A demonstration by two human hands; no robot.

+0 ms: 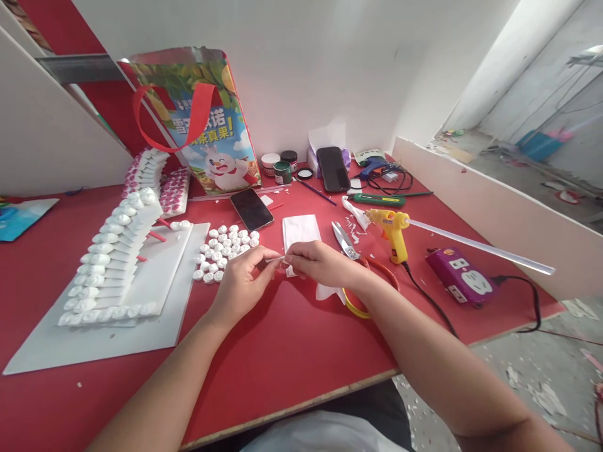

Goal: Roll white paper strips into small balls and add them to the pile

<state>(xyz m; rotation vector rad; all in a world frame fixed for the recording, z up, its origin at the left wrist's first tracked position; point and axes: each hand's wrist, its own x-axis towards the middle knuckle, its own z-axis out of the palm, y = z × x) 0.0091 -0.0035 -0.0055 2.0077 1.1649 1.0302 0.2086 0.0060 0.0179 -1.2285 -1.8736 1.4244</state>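
While pinching thin white papery strip [279, 258] in pinch-closed left hand [244, 279] and right hand [315, 261], apparently shapes it; next, likely needs steady tension.

Your left hand [242, 282] and right hand [315, 262] cover most of that little white piece [277, 259], can't tell its shape. Your right forearm [405, 329] blocks part of the scissors [346, 242]. Blue packet [29, 217] gets chopped by the left edge, and print on the green jar [282, 172] is too tiny to read.
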